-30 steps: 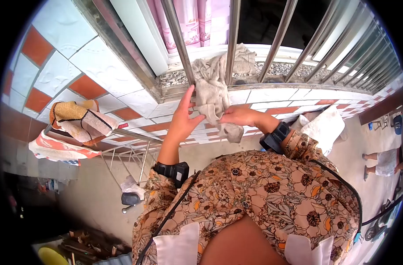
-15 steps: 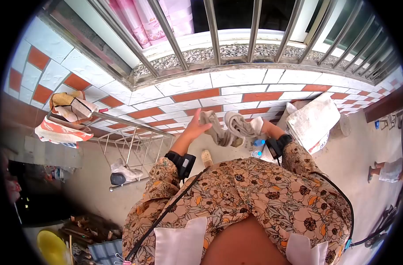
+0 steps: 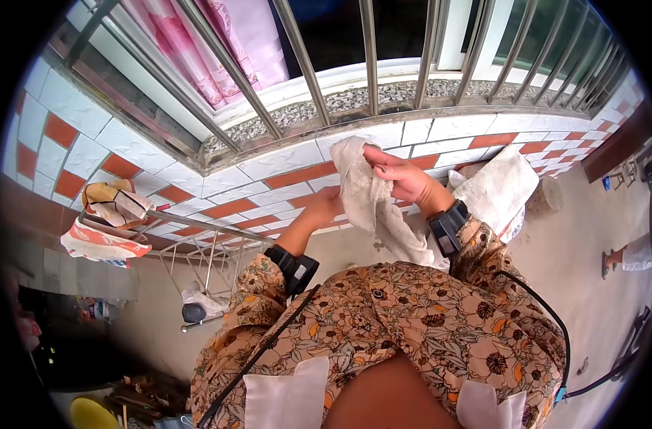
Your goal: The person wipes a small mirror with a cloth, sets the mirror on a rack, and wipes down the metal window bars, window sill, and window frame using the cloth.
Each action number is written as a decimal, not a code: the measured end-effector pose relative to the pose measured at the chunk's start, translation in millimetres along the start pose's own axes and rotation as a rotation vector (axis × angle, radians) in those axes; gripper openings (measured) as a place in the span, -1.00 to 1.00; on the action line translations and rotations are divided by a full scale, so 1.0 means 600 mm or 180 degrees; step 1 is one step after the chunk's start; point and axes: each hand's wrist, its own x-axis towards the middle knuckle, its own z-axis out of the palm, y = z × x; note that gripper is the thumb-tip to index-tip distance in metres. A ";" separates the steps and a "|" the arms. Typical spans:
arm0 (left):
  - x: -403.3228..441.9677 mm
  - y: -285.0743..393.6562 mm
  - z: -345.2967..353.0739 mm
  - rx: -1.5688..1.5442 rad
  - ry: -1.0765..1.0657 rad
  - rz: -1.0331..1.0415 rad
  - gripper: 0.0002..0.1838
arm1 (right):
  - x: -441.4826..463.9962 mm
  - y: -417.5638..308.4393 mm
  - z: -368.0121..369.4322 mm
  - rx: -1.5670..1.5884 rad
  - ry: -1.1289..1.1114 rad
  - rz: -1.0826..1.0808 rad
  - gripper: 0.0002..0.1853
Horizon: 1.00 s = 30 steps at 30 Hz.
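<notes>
A pale, soiled cloth (image 3: 361, 187) hangs bunched between my two hands, in front of the tiled wall below the barred window. My right hand (image 3: 404, 177) grips its upper right part, thumb and fingers pressed on the fabric. The cloth's lower end trails down to the right, near my right wrist. On the other side, my left hand (image 3: 324, 207) is at the cloth's left edge, its fingertips hidden behind the fabric. A black device is strapped on each wrist.
Metal bars (image 3: 369, 57) cover the window above a pebbled sill (image 3: 340, 99). A metal rack (image 3: 211, 261) with cloths on its end stands left. A white sack (image 3: 497, 189) leans at the wall to the right. Part of a person (image 3: 635, 255) shows at far right.
The cloth came off the sill and bars, was bunched low in both hands, and is now raised and hanging more open. The view has shifted along the window.
</notes>
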 end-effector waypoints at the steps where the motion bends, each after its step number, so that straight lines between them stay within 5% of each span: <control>1: 0.016 -0.007 -0.016 -0.0570 -0.0012 0.0221 -0.70 | 0.002 -0.016 -0.013 0.0145 -0.0052 -0.0039 -0.29; 4: 0.020 0.050 -0.046 -0.1058 0.0296 0.0511 -0.76 | 0.007 -0.069 -0.004 0.0438 0.0100 -0.0290 -0.32; 6: 0.020 0.097 -0.067 0.1011 0.0817 0.0398 -0.70 | 0.014 -0.087 0.008 0.0587 0.0313 -0.0507 -0.33; 9: 0.111 -0.012 -0.024 0.0340 0.0335 0.0513 -0.69 | 0.052 -0.068 0.061 -0.0005 0.0086 -0.0132 -0.23; 11: 0.081 0.006 -0.036 -0.0015 0.0237 0.0766 -0.68 | 0.071 -0.058 0.086 -0.0488 0.0122 -0.0112 -0.24; 13: 0.037 0.039 -0.062 -0.0210 0.0158 0.0933 -0.65 | 0.084 -0.068 0.092 -0.1718 -0.0786 0.0521 -0.26; 16: -0.010 0.109 -0.107 -0.0074 0.0292 0.1310 -0.57 | 0.042 -0.065 0.069 -0.1719 -0.0744 0.0082 -0.28; 17: 0.006 0.141 -0.118 0.0297 0.0529 0.1459 -0.50 | 0.021 -0.057 0.041 -0.2017 -0.0565 -0.0173 -0.32; 19: 0.043 0.191 -0.137 0.0836 0.0990 0.1695 -0.42 | -0.016 -0.074 -0.004 -0.2106 0.0219 0.0593 -0.39; 23: 0.097 0.215 -0.149 0.0633 0.1203 0.1642 -0.39 | -0.072 -0.073 -0.082 -0.2082 0.1515 0.0162 -0.62; 30: 0.069 0.210 -0.025 -0.1453 0.0037 0.0803 -0.32 | -0.112 -0.098 -0.130 -0.2263 0.1847 -0.0446 -0.42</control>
